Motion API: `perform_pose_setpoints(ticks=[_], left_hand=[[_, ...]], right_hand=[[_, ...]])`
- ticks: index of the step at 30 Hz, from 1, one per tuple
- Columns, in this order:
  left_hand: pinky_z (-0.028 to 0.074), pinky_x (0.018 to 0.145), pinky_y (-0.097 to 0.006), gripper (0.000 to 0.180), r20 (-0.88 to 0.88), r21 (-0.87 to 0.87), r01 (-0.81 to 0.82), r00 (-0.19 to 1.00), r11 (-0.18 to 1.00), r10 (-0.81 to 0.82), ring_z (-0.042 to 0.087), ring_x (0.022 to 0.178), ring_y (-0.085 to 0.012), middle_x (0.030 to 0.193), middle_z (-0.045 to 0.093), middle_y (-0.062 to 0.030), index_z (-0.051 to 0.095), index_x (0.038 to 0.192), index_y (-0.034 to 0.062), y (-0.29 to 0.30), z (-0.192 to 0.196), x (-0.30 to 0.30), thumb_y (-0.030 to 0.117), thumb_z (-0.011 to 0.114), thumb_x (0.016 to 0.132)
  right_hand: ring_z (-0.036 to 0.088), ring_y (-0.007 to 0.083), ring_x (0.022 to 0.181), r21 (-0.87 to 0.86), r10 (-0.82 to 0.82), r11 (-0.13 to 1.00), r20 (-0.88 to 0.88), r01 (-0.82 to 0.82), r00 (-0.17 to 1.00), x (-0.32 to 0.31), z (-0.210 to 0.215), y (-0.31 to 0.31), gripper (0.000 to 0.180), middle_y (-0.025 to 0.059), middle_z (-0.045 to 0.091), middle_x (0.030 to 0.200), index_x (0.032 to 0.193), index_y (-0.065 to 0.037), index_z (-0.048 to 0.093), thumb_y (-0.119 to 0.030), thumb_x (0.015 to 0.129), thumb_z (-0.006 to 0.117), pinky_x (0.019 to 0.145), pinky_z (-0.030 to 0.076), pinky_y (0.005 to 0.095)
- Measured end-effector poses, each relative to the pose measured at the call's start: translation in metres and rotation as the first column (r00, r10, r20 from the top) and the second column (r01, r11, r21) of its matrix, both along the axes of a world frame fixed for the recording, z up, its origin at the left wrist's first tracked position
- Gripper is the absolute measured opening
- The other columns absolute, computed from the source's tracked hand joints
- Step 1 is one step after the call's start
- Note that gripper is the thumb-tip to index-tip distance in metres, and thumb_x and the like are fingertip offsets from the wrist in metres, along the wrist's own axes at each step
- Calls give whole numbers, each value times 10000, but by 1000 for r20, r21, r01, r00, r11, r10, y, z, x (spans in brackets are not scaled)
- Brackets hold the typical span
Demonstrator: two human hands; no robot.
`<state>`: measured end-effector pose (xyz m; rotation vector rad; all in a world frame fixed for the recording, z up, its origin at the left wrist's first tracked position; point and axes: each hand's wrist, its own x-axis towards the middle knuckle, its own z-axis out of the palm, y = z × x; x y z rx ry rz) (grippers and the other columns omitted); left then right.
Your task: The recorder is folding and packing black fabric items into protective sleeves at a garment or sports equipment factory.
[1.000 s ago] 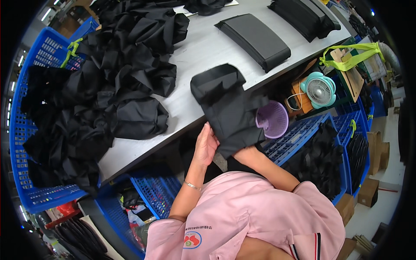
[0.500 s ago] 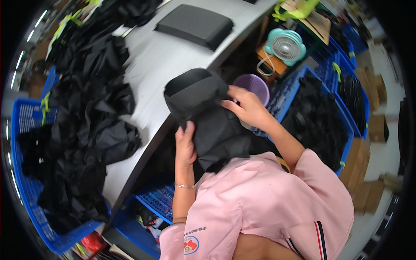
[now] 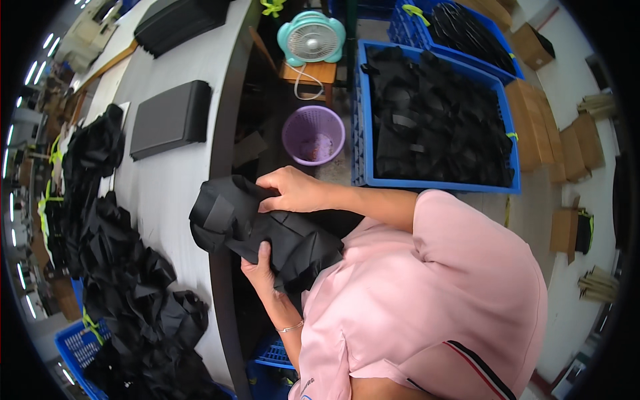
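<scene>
Both hands work a black fabric piece (image 3: 263,230) held over the counter (image 3: 180,173) edge, at about 9 o'clock from the person's chest.

The step in hand looks like folding or turning the piece: the right hand (image 3: 293,190) is closed over its upper edge at 12 o'clock, fingers curled and pinching the cloth, while the left hand (image 3: 261,272) grips from underneath at 6 o'clock, thumb pressed on the fabric, fingers hidden behind it. The next move, judging by the bunched shape, calls for keeping both grips firm so the layers do not slip. A heap of black pieces (image 3: 133,287) lies on the counter at 8 o'clock, a flat black case (image 3: 170,120) at 11 o'clock, a purple basket (image 3: 313,135) and a blue crate (image 3: 433,120) beyond.
</scene>
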<state>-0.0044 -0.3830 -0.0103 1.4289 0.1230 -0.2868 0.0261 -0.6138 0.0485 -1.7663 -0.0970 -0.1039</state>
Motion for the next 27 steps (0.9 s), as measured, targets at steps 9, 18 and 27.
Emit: perform_pose_setpoints(ticks=[9, 18, 27], left_hand=[[505, 963, -324, 406, -200, -338, 101, 964, 936, -176, 660, 1039, -180, 1161, 679, -84, 607, 1264, -25, -40, 24, -7, 91, 715, 890], [575, 805, -307, 436, -272, -153, 129, 948, 980, -167, 706, 983, -200, 1210, 680, -142, 560, 1332, 12, -35, -4, -9, 212, 674, 963], [539, 797, -263, 382, -241, -80, -82, 969, 993, 60, 680, 962, -145, 1159, 701, -104, 613, 1274, 2, 6, -12, -25, 228, 661, 970]], right_hand=[[630, 111, 909, 332, 88, 943, -255, 1, 963, -36, -50, -50, 309, 27, 698, 985, 1165, 45, 652, 2, 859, 662, 839, 517, 285], [664, 156, 918, 285, -411, 741, -523, 608, 746, -130, -102, -248, 277, 52, 714, 1042, 1113, -23, 685, -61, 841, 718, 846, 531, 305], [632, 351, 1133, -947, -970, 114, -40, 301, 241, -274, -162, -438, 754, 185, 658, 1244, 1415, -38, 499, -289, 777, 813, 965, 499, 413]])
